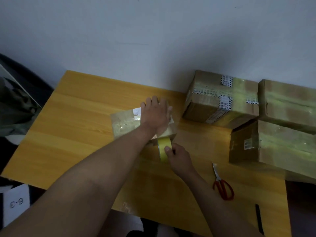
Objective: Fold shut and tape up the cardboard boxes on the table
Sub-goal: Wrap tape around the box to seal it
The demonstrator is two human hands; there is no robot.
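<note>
A small cardboard box (pixel 124 123), its top covered in clear tape, lies in the middle of the yellow wooden table (pixel 77 117). My left hand (pixel 156 113) presses flat on the box's top, fingers spread toward the wall. Against the box's near right corner stands a yellow tape roll (pixel 163 147), which my right hand (pixel 178 157) grips, thumb on the roll's outer face. Three larger taped boxes stand at the right: one at the back (pixel 220 98), one at the far right (pixel 289 105) and one nearer (pixel 266 146).
Red-handled scissors (pixel 222 183) lie on the table to the right of my right forearm. A dark pen-like stick (pixel 259 218) lies near the front right edge. A grey wall rises behind the table. A white tag marked 6-3 (pixel 16 202) shows at lower left.
</note>
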